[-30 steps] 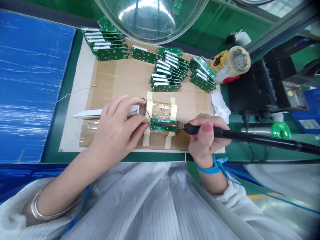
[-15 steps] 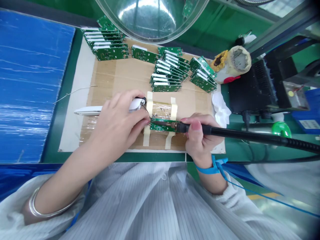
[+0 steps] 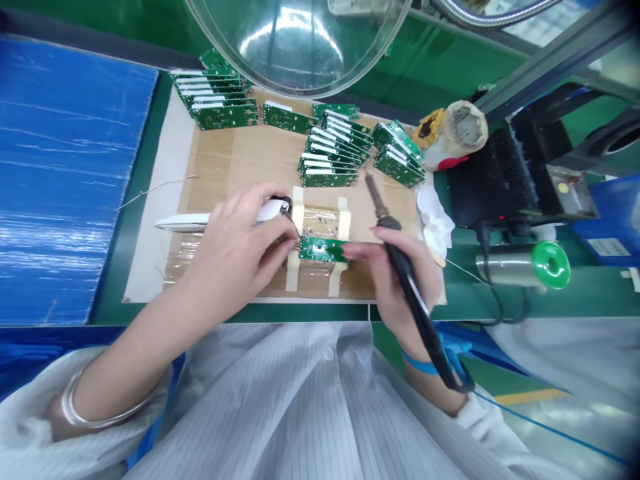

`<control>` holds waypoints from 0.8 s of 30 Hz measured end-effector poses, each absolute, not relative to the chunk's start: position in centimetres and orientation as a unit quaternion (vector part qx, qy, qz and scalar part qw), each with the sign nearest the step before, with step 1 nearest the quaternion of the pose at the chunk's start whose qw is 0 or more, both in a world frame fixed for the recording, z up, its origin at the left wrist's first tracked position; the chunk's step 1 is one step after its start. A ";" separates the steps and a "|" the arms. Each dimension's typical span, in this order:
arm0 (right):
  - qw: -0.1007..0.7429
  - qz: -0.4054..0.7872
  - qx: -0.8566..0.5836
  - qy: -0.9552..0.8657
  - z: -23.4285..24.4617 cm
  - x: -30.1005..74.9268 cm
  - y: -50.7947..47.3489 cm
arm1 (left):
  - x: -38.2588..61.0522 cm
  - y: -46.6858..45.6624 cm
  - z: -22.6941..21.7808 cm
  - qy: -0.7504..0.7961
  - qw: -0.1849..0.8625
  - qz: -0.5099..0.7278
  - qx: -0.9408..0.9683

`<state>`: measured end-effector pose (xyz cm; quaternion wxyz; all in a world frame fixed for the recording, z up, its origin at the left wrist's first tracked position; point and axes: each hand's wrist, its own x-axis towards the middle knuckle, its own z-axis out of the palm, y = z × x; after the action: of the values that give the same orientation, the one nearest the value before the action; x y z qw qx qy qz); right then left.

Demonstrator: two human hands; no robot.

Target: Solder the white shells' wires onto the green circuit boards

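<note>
A small green circuit board (image 3: 320,249) lies on the taped block in front of me. My left hand (image 3: 250,233) curls over a long white tapered part (image 3: 183,221) with a dark end, its thumb and forefinger pinched around a thin wire (image 3: 292,220) at the board's left end. In my right hand (image 3: 403,273) is a black-handled soldering iron (image 3: 407,283), its tip pointing up and away from the board. The right fingertips touch the board's right end. The wire's contact with the board is hidden by my left fingers.
Several green boards (image 3: 327,180) stand in leaning rows at the back of the cardboard (image 3: 240,160). A round clear lens (image 3: 295,53) overhangs them. To the right are a tip-cleaning pot (image 3: 465,127), crumpled white tissue (image 3: 434,217) and a solder spool (image 3: 550,265). Blue sheeting (image 3: 60,180) covers the left.
The soldering iron has lifted off the board and swung upright, its tip now pointing away from me. My right fingertips have reached the board's right end. My left hand stays in place.
</note>
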<state>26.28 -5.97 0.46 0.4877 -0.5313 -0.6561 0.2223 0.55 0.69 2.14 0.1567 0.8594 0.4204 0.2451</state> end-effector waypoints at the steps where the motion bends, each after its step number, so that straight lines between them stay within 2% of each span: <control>1: 0.464 0.233 -0.527 -0.673 0.2 26.2 -6.2 | -0.2 0.6 2.3 0.414 0.162 0.245 0.861; 7: 0.416 0.237 -0.493 -0.726 -0.8 25.8 -6.6 | -5.1 -2.1 4.5 0.444 0.132 0.114 0.879; 13: 0.371 0.244 -0.437 -0.782 -1.2 26.1 -6.9 | -2.5 -5.3 4.5 0.360 0.298 0.102 0.878; 15: 0.354 0.203 -0.430 -0.805 -1.6 26.1 -7.1 | -1.5 -4.9 4.3 0.334 0.248 0.123 0.901; 19: 0.345 0.162 -0.436 -0.815 -2.2 25.9 -7.4 | -0.6 -3.0 5.1 0.253 0.074 0.128 0.956; 24: 0.345 0.160 -0.436 -0.816 -2.0 25.8 -7.4 | 1.6 -1.4 5.8 0.188 -0.009 0.074 0.979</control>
<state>25.78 -7.43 -2.04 0.3445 -0.4358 -0.8161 0.1596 1.57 -1.42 5.85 -0.0088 0.9793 0.1881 0.0744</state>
